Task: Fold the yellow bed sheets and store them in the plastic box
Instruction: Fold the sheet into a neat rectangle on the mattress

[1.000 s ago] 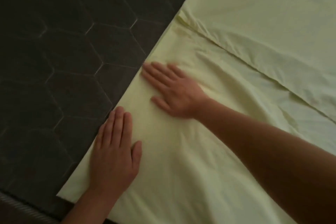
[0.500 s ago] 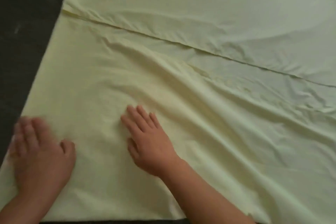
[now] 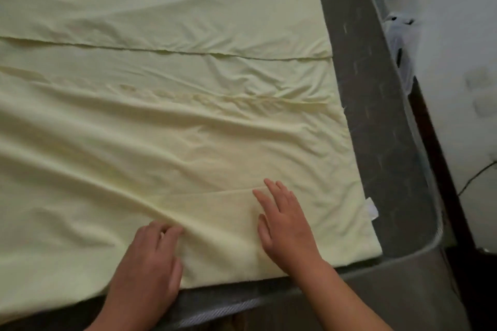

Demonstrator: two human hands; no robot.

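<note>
I see a big yellow sheet [image 3: 166, 126] spread flat over a dark gray mattress [image 3: 376, 121]. The sheet covers most of the mattress top and runs off the left and far sides of my view. A bare gray strip of mattress shows along the right edge and along the near edge. A straight fold line [image 3: 166, 51] runs across the sheet from left to right in the far part, and many soft wrinkles lie in the middle. The near right corner of the sheet sits close to the near right corner of the mattress, and a small white tag [image 3: 372, 209] sticks out of the sheet's right edge just above that corner. My left hand [image 3: 146, 266] lies on the sheet near the near edge, with its fingertips bent a little into a wrinkle; I cannot tell if it is pinching the cloth or just pressing it. My right hand [image 3: 286, 226] lies flat on the sheet beside it, closer to the right edge, with fingers straight and spread, pressing the cloth down and holding nothing. The two hands are near each other but do not touch. Past the right edge of the mattress I see a pale wall [image 3: 462, 35] and some crumpled clear plastic [image 3: 400, 32], too blurry to name.
</note>
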